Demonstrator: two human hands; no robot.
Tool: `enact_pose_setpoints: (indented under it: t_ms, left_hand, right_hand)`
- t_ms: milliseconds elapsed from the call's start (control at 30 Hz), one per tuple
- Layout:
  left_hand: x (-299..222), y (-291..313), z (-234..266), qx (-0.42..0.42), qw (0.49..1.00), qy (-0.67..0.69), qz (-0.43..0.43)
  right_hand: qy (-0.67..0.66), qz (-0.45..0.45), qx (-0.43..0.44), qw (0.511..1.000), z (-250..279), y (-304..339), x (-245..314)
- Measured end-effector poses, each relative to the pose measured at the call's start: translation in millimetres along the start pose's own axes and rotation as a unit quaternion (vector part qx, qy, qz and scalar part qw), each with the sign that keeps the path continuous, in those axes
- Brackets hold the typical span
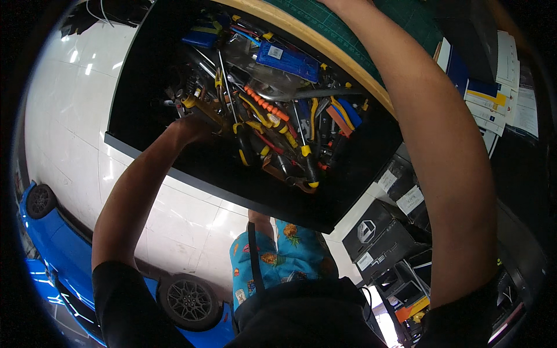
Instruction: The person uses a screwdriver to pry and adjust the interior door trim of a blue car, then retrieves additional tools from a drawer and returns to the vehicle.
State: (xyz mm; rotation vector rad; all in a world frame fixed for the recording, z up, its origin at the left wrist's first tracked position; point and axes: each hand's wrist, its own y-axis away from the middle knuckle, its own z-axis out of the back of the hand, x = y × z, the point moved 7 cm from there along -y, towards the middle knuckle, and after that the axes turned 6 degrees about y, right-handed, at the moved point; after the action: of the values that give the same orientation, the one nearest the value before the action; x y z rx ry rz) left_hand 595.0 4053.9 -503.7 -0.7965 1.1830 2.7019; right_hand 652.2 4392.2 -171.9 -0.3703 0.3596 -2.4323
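A black drawer [139, 93] is pulled out in front of me, with a jumble of hand tools in it. My left hand [197, 127] reaches into its left part, right beside a yellow-handled tool [200, 107]. Shadow hides its fingers, so any grip is unclear. To the right of that hand lie screwdrivers with black and yellow handles [243, 148], an orange spiral-shaped piece [266, 103] and a blue flat packet [287, 61]. My right hand [332, 3] is at the top edge of the view, over the green cutting mat [313, 23], mostly cut off.
The wooden table edge [371, 78] runs behind the drawer. Papers and booklets [487, 110] lie at the right. Below them are black boxes [377, 232]. A blue car [64, 238] stands at the lower left on the white tiled floor [69, 110].
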Motion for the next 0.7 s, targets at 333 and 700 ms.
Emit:
enact_pose_setpoints:
  t_ms: [333,700]
  left_hand:
    - [-34,49,30,-0.043,0.997,-0.039,0.055]
    - [-90,133,112,-0.306,0.907,0.130,0.260]
  right_hand:
    - [0.019,-0.008,0.025,0.999,-2,3,5]
    - [0.048,-0.023,0.060,0.997,-24,-11,-3]
